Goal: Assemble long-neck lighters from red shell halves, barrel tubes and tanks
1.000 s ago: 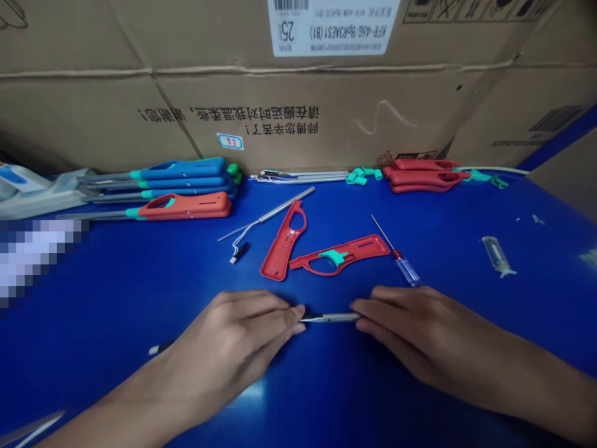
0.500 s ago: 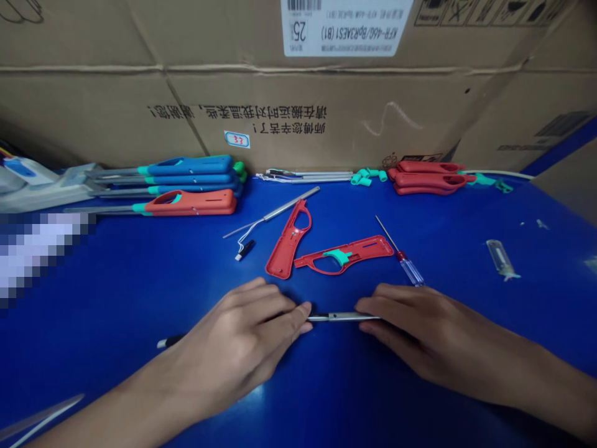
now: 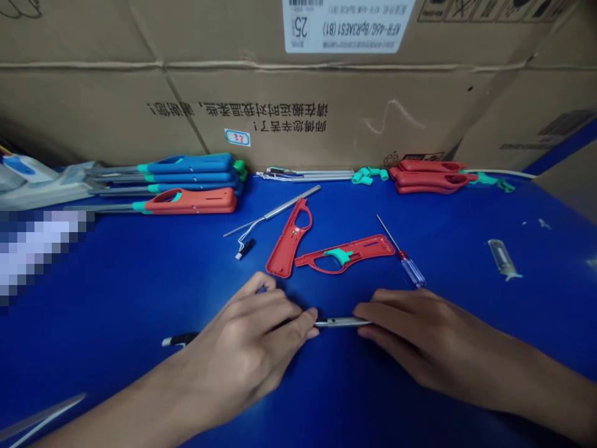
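Between my two hands lies a thin silver metal tube (image 3: 345, 322), level above the blue table. My left hand (image 3: 261, 336) is closed, pinching the tube's left end, where a narrower dark section shows. My right hand (image 3: 415, 333) grips the right part between thumb and fingers, hiding that end. Beside my left wrist a black piece with a white tip (image 3: 180, 340) sticks out. Just beyond the hands are two red lighter handle halves, one bare (image 3: 282, 252) and one (image 3: 373, 249) holding a green trigger (image 3: 339, 255).
A screwdriver (image 3: 410, 269) lies beyond my right hand, with a clear fuel tank (image 3: 501, 258) farther right. A loose metal tube with wires (image 3: 286, 204) lies behind the halves. Assembled lighters (image 3: 191, 200), green caps (image 3: 368, 175) and red handles (image 3: 431, 176) line the cardboard box (image 3: 261, 87).
My left hand has shifted slightly right along the tube, nearer my right hand, so less of the tube shows. More of the black piece is visible by my left wrist.
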`<state>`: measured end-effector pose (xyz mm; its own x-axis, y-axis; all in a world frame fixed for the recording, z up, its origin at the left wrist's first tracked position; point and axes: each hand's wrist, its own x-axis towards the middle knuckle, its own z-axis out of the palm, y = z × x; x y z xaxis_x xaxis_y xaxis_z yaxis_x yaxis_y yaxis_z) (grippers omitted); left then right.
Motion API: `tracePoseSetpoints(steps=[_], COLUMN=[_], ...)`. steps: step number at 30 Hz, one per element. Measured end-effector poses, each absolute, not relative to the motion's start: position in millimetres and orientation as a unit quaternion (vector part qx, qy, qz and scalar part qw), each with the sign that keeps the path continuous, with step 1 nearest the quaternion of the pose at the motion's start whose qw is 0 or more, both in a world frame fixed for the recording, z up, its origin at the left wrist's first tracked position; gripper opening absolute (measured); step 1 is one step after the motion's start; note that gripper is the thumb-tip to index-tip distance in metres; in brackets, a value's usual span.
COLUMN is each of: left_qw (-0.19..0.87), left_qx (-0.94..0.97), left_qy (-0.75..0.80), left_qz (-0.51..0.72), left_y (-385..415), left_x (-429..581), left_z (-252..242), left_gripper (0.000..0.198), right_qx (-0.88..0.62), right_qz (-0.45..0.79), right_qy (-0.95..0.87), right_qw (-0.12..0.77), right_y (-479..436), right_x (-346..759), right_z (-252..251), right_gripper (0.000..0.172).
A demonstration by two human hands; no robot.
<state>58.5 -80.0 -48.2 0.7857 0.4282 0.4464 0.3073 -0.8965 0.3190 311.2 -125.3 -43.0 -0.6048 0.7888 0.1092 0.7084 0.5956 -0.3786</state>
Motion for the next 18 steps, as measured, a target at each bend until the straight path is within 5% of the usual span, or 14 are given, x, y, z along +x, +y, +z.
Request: tracePoseSetpoints(steps=[18], left_qw=[0.095], left_qx=[0.938], left_qy=[0.223], left_qz=[0.249], left_y=[-74.2], left_x=[52.9], left_z=[-47.2], left_gripper=[0.016], right_qx=[-0.43], right_qz=[0.144], right_qy=[-0.884], right_qw=[0.117], right_y=[-116.8], right_x=[322.2], right_z=[-42.3], right_gripper=[0.021])
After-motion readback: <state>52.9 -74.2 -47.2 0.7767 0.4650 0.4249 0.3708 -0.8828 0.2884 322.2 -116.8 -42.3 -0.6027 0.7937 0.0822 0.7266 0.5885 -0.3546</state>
